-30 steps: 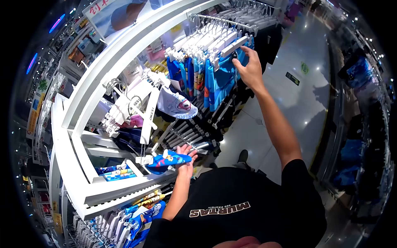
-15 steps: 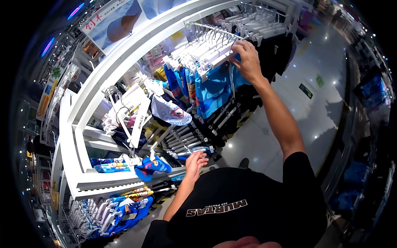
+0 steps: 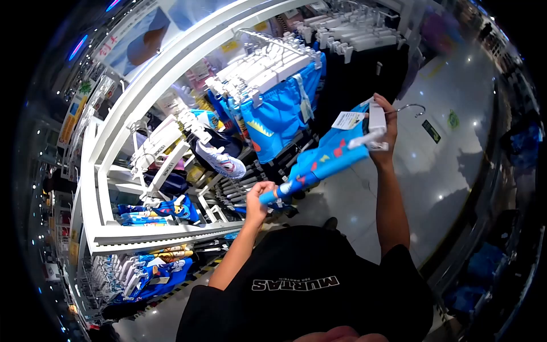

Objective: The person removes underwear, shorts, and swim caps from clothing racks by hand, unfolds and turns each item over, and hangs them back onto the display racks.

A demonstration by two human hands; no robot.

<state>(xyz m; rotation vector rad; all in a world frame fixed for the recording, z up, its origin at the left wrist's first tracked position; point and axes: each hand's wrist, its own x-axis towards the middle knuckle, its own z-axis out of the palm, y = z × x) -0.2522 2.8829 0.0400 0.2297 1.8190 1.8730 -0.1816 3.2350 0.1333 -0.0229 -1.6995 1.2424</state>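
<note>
Blue patterned swim trunks [image 3: 319, 159] hang off a white clip hanger [image 3: 376, 122] away from the rack, stretched slantwise between my hands. My right hand [image 3: 388, 128] is closed around the hanger, whose metal hook points to the right. A white paper tag [image 3: 348, 121] dangles near the waistband. My left hand [image 3: 260, 200] pinches the lower end of the trunks. Beyond them, more blue trunks [image 3: 276, 119] with a yellow toothed print hang on the rack rod. The hanger's clips are slightly blurred.
A white display frame [image 3: 131, 236] curves along the left. Caps [image 3: 221, 159] and folded swimwear hang or lie within it. Black garments [image 3: 356, 80] hang at the back under white hangers. Pale floor [image 3: 444, 148] runs along the right, with further racks beyond.
My right hand has drawn a hanger with blue trunks off the rack, down and to the right. My left hand has risen and taken hold of the trunks' lower end.
</note>
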